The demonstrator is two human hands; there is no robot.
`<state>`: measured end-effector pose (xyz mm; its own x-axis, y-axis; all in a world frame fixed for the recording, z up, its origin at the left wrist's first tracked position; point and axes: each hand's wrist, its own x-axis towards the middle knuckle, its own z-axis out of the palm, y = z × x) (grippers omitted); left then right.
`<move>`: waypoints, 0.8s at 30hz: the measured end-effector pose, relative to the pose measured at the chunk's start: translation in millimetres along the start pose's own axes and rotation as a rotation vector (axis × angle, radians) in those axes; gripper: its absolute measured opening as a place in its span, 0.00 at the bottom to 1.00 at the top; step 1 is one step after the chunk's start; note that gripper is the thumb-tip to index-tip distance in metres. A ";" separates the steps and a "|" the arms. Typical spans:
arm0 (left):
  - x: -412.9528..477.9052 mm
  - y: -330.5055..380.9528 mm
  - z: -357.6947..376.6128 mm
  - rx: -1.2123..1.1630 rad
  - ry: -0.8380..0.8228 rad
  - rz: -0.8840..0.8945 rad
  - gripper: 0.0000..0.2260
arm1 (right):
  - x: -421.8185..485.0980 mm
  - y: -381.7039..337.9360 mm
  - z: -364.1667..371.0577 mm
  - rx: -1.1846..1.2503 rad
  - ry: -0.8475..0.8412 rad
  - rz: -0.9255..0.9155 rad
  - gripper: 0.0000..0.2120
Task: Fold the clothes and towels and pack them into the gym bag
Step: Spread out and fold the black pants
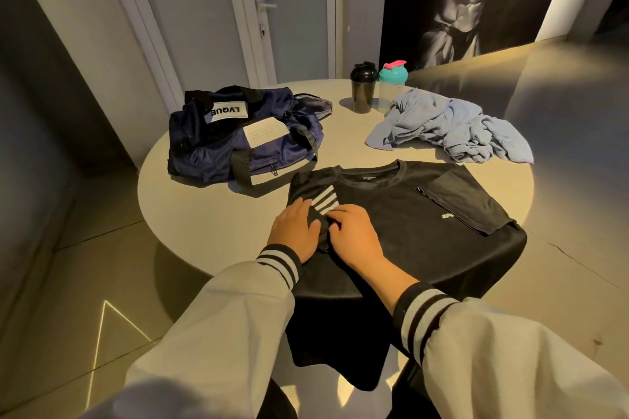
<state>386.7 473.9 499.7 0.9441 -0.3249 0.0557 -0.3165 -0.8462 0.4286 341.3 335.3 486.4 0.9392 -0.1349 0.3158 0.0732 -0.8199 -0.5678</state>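
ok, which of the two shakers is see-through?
The teal-lidded shaker with the pink cap, next to the blue towel. The black shaker left of it is opaque.

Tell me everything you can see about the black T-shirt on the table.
The black T-shirt lies flat, front up, on the round table, its hem hanging over the near edge. Matte knit, round ribbed collar with a label inside, small white chest logo. Its white-striped sleeve is folded inward; the other lies spread. The left hand rests on the folded sleeve, the right hand pinches it.
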 end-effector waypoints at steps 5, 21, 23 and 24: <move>-3.8 -0.3 2.8 0.083 0.024 -0.025 0.25 | -2.9 -3.3 -6.5 0.088 0.091 0.226 0.24; -7.6 8.0 -2.2 0.372 -0.120 0.057 0.26 | 4.2 -8.7 -22.8 0.021 0.015 0.203 0.18; -3.4 9.1 -1.8 0.369 -0.137 0.021 0.27 | 4.0 -3.6 -34.2 -0.051 0.026 0.185 0.19; -1.4 10.1 -1.9 0.382 -0.143 0.004 0.27 | 4.0 1.9 -39.7 -0.111 0.040 0.168 0.19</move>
<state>382.3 466.7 505.6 0.9290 -0.3611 -0.0808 -0.3570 -0.9321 0.0609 331.8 311.1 516.8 0.9209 -0.2951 0.2546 -0.1232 -0.8401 -0.5283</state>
